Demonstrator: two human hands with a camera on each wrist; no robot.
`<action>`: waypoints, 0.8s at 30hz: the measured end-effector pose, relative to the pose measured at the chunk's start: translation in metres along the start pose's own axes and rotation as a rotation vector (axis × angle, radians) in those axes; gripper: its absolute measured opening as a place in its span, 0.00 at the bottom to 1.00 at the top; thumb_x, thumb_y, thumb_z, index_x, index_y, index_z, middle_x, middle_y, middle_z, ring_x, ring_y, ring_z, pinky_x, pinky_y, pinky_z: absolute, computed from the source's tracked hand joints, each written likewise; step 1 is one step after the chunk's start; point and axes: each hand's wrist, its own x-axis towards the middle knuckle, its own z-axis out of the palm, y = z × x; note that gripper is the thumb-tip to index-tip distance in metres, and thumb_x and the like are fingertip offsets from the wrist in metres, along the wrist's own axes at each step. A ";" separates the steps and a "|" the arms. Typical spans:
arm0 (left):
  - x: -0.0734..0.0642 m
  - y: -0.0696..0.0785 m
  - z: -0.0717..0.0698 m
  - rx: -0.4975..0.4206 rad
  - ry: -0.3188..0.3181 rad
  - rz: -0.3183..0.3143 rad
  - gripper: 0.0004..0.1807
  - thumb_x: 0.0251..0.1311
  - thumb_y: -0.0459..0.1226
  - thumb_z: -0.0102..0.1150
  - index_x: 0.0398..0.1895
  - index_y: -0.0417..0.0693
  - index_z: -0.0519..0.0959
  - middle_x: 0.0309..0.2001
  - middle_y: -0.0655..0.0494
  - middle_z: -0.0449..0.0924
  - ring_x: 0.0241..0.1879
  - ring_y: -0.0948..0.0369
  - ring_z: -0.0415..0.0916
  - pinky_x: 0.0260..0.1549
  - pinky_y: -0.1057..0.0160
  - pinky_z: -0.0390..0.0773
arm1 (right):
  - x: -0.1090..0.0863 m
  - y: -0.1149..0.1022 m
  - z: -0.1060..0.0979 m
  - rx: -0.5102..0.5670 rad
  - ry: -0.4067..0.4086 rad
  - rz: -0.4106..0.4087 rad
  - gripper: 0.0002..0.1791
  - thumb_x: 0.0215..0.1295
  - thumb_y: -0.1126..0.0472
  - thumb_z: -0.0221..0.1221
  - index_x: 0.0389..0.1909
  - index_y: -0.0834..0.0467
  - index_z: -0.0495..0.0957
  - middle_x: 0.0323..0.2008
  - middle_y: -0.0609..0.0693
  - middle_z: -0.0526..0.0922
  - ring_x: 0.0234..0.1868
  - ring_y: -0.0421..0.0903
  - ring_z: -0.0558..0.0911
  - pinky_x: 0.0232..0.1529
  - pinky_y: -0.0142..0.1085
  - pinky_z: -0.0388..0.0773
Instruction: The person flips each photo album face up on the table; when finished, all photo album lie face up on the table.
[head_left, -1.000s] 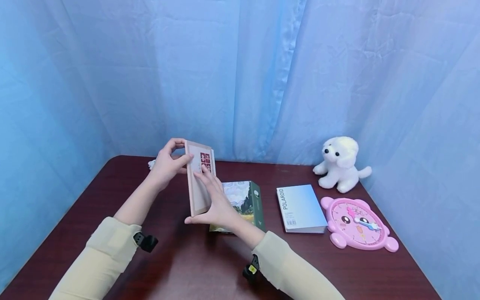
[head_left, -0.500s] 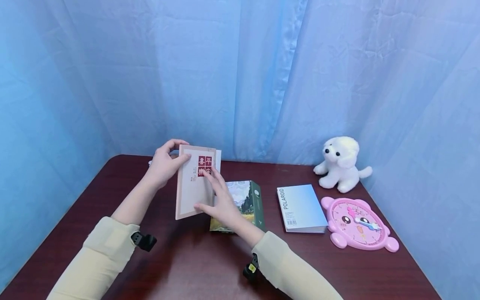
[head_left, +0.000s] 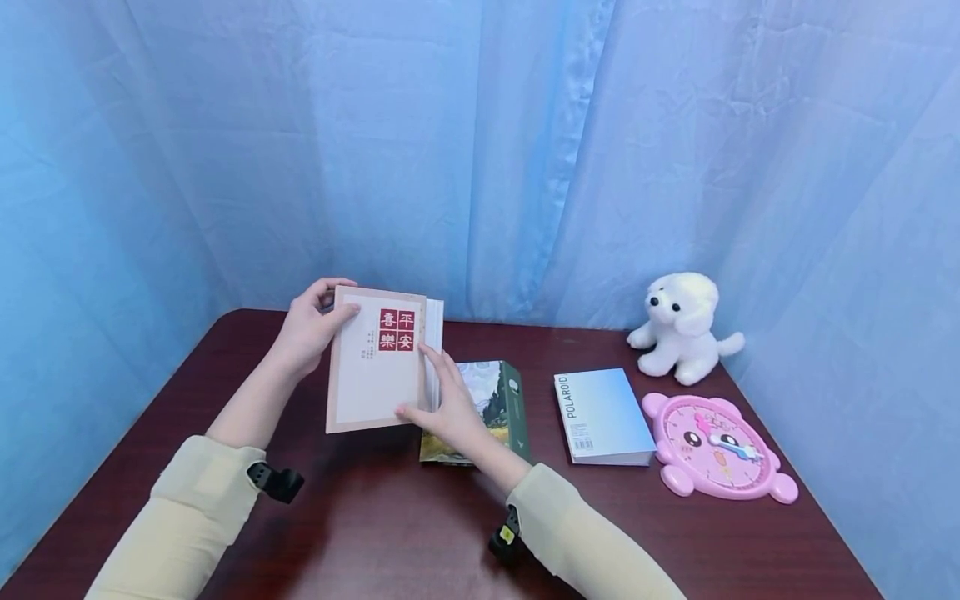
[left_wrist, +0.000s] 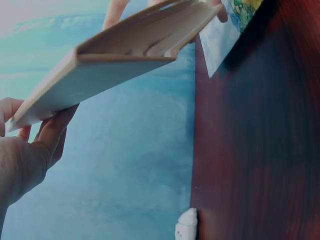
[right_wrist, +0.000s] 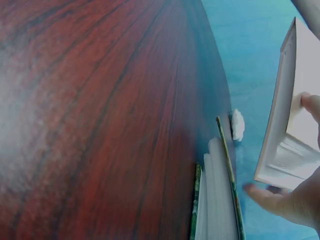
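Observation:
A beige hardcover book (head_left: 378,379) with a red block of characters on its front is held upright above the table. My left hand (head_left: 309,329) grips its upper left edge, thumb on the front and fingers behind. At the lower right, my right hand (head_left: 459,414) holds the other edge, its thumb on the cover and fingers at the side. From the left wrist, the cover (left_wrist: 112,75) stands apart from its far side, with a gap between. The right wrist view shows the right fingers (right_wrist: 272,200) beyond the book's (right_wrist: 275,115) edge.
A green book with a landscape painting (head_left: 491,400) lies behind my right hand. To its right are a blue-white POLAROID album (head_left: 606,421), a pink toy clock (head_left: 716,454) and a white plush dog (head_left: 678,329). A small white object (left_wrist: 187,225) sits at the table's far edge.
The book has turned so its front faces me more and has shifted left with my left hand. My right fingers have slid from the cover's face to its right edge.

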 end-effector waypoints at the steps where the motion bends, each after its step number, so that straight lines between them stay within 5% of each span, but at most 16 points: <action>1: 0.000 -0.002 -0.002 -0.006 0.002 -0.001 0.22 0.66 0.37 0.54 0.61 0.42 0.66 0.46 0.49 0.71 0.38 0.65 0.77 0.33 0.66 0.82 | 0.000 0.000 0.000 -0.006 -0.005 -0.002 0.51 0.50 0.42 0.68 0.71 0.28 0.48 0.73 0.54 0.48 0.73 0.52 0.50 0.61 0.59 0.62; 12: -0.002 -0.019 -0.021 -0.019 0.002 -0.021 0.25 0.66 0.37 0.53 0.65 0.56 0.60 0.51 0.34 0.74 0.33 0.63 0.82 0.30 0.61 0.83 | 0.000 -0.005 0.003 -0.048 -0.062 -0.030 0.50 0.50 0.46 0.69 0.72 0.33 0.51 0.68 0.58 0.57 0.66 0.56 0.64 0.58 0.54 0.68; 17: -0.003 -0.031 -0.029 0.011 0.008 -0.043 0.23 0.66 0.39 0.54 0.61 0.59 0.61 0.49 0.36 0.75 0.33 0.63 0.82 0.29 0.60 0.82 | 0.000 -0.008 0.006 -0.090 -0.095 -0.052 0.52 0.48 0.49 0.71 0.72 0.37 0.52 0.65 0.58 0.63 0.57 0.51 0.70 0.55 0.48 0.71; 24: -0.005 -0.049 -0.034 0.203 0.048 -0.061 0.15 0.65 0.41 0.56 0.51 0.42 0.77 0.41 0.48 0.77 0.36 0.65 0.75 0.28 0.71 0.78 | -0.001 -0.007 0.011 -0.133 -0.121 -0.029 0.51 0.47 0.48 0.72 0.71 0.37 0.55 0.71 0.63 0.50 0.66 0.59 0.63 0.58 0.53 0.69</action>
